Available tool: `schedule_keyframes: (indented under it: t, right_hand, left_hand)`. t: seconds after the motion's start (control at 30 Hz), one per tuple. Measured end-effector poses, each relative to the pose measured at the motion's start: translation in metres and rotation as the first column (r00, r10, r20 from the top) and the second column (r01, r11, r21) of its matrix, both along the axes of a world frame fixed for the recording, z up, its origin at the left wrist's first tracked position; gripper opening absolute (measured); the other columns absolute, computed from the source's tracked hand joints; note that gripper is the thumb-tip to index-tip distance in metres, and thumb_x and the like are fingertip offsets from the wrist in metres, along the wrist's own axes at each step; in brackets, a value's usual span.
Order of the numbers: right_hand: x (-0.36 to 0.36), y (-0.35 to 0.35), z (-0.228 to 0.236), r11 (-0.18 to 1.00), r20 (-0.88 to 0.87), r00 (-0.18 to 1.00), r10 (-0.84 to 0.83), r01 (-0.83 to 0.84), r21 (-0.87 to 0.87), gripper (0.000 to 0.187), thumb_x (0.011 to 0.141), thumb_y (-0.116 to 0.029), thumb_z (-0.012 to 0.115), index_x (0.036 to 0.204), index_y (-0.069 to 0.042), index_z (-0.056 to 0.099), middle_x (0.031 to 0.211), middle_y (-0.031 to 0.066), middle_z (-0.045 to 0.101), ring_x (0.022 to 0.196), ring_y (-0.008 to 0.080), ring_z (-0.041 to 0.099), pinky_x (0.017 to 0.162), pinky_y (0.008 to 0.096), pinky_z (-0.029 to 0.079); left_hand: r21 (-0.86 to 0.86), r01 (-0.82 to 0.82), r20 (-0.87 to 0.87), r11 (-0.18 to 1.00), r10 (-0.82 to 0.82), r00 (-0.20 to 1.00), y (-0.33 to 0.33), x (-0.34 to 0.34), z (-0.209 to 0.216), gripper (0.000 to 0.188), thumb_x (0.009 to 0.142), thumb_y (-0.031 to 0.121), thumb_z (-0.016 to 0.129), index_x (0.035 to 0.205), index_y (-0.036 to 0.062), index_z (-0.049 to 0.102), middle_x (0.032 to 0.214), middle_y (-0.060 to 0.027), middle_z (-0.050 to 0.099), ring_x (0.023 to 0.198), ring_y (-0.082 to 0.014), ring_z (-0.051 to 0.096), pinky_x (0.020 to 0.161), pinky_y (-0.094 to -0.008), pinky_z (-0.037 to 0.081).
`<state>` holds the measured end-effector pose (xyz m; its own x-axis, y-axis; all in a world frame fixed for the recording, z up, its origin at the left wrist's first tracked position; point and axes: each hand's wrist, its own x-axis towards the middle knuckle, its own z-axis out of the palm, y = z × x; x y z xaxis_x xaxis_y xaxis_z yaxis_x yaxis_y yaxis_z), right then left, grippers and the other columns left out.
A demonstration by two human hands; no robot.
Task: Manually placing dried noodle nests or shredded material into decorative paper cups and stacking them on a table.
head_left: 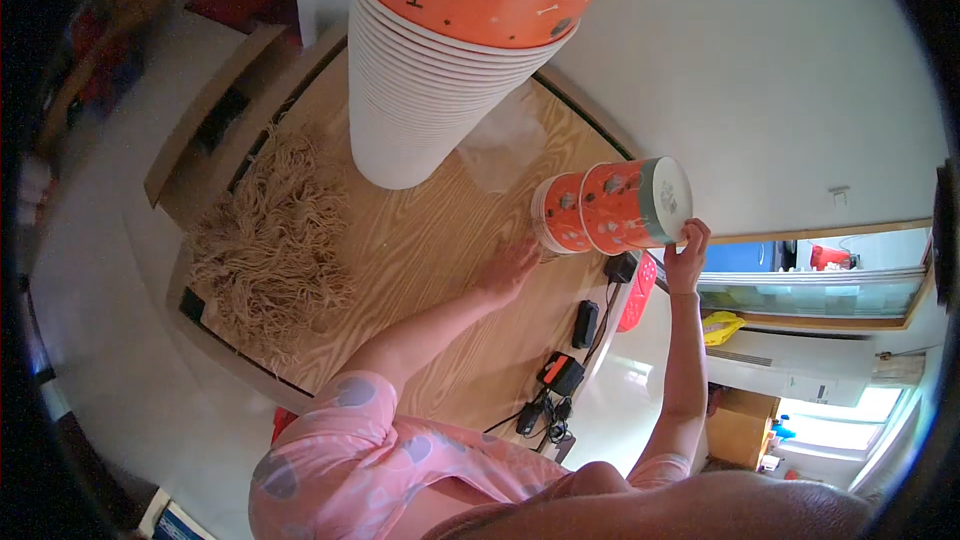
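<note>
A short stack of orange printed paper buckets (615, 208) stands upside down at the right side of the wooden table (420, 290). Its top bucket shows a round white base with a dark green band below it. My right hand (688, 252) is closed on the edge of that base, thumb and fingers at the rim. Down by the stack's lower rims, my left hand (512, 266) has its fingers stretched out. Whether they touch the rims I cannot tell. A tall nested stack of similar buckets (420, 90) rises close in front, mostly white sides, the uppermost orange.
Tangled beige strands (275, 240) cover the table's left part. A clear plastic sheet (505, 140) lies behind the tall stack. Black adapters (562, 374) and cables (550, 418) sit along the right edge, near a pink-red basket (637, 295). A wall borders the far right side.
</note>
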<state>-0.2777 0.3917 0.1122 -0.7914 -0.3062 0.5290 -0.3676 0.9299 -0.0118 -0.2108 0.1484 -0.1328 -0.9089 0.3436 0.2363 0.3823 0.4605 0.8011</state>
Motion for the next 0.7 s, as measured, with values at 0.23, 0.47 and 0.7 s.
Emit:
schedule_keyframes:
  t: [0.23,0.47,0.7]
  right_hand:
    - [-0.007,0.007,-0.027,0.999,0.014,0.999,0.043,-0.043,0.014,0.044,0.061,0.010,0.059,0.099,-0.006,0.044,0.105,0.0165,0.049,0.091,0.0339,0.053,0.071,0.0368,0.047]
    - [-0.016,-0.001,-0.043,0.997,0.058,0.996,0.067,-0.069,0.037,0.043,0.062,0.008,0.060,0.100,-0.006,0.044,0.107,0.0155,0.048,0.090,0.0355,0.054,0.071,0.0394,0.049]
    - [-0.018,0.005,-0.058,0.995,0.072,0.996,0.054,-0.059,0.074,0.042,0.063,0.007,0.061,0.100,-0.006,0.044,0.109,0.0154,0.048,0.090,0.0350,0.055,0.070,0.0382,0.050]
  left_hand:
    - [-0.169,0.077,-0.148,0.983,-0.102,0.984,-0.006,-0.011,0.010,0.049,0.089,0.016,0.032,0.136,0.0072,0.025,0.145,-0.0102,0.018,0.134,-0.0269,0.017,0.106,-0.0530,0.012]
    - [-0.312,-0.036,-0.205,0.949,-0.030,0.978,-0.007,-0.022,0.012,0.057,0.086,0.015,0.036,0.140,0.0099,0.016,0.147,-0.0079,0.010,0.135,-0.0250,0.010,0.107,-0.0510,0.012]
    - [-0.336,-0.070,-0.196,0.939,0.003,0.981,-0.009,-0.022,0.019,0.067,0.082,0.015,0.045,0.140,0.0073,0.013,0.146,-0.0138,0.013,0.135,-0.0289,0.013,0.106,-0.0516,0.012]
